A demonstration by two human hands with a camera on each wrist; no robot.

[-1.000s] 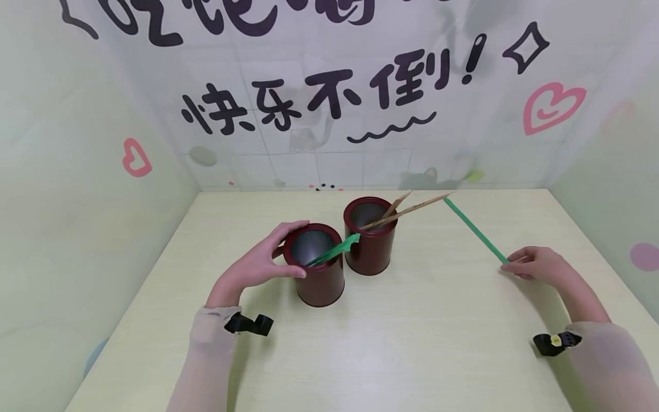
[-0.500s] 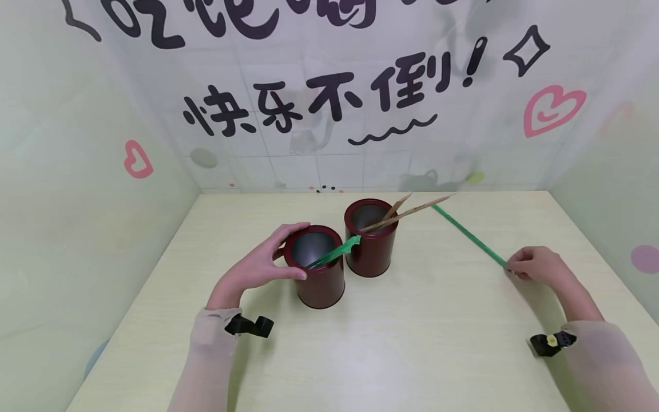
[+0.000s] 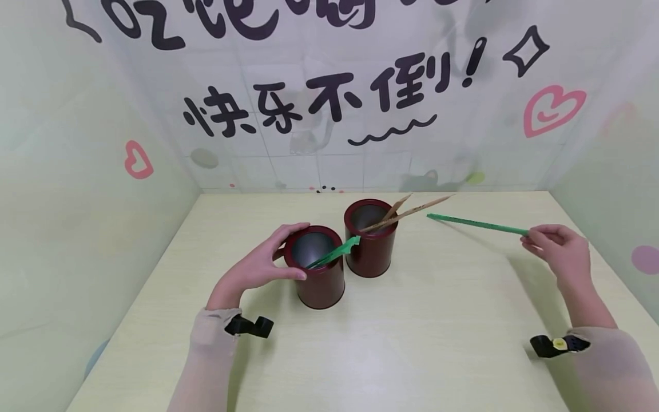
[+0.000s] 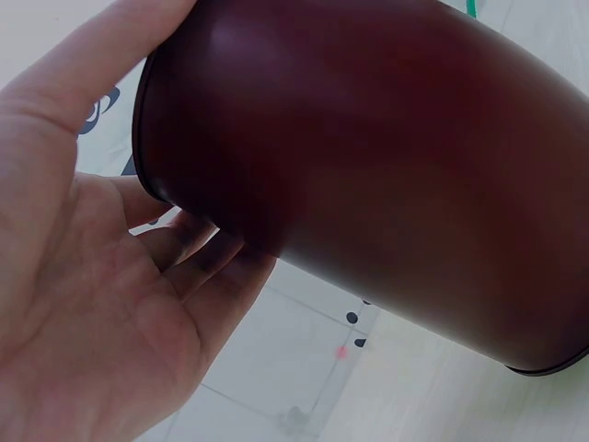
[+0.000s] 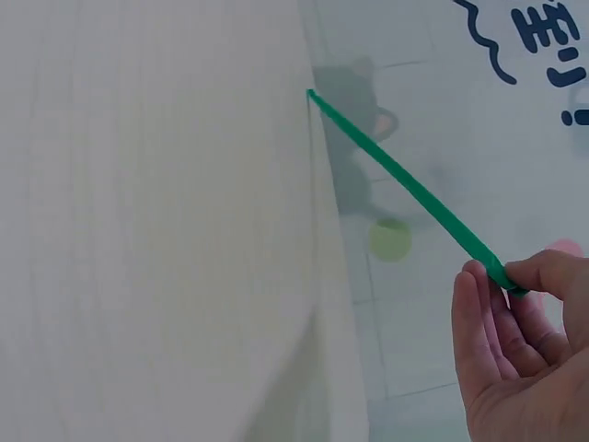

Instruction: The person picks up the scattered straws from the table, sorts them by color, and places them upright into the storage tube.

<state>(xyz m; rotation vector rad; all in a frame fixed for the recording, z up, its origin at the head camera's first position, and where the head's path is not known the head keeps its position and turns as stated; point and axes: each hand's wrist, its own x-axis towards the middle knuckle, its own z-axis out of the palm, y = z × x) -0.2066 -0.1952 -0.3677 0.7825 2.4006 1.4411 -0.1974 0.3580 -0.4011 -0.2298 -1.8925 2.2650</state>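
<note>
My left hand (image 3: 255,266) grips a dark red can (image 3: 320,290) by its rim, thumb at the near side and fingers round the far side. That can stands upright on the table, and a green strip-like stick (image 3: 337,252) leans out of it to the right. In the left wrist view the can's wall (image 4: 386,175) fills most of the picture. On the right, my right hand (image 3: 561,249) pinches one end of a long thin green stick (image 3: 479,224) between thumb and fingers. Its far end points left, low over the table in the head view.
Just behind and right of the held can stands a second dark red can (image 3: 368,257), with thin brown sticks (image 3: 412,210) leaning out to the right. The pale table (image 3: 401,343) meets a printed back wall (image 3: 340,166) and side walls.
My right hand has risen and moved away from me, and the green stick has swung from a steep slant to nearly level. The left hand and both cans have stayed put.
</note>
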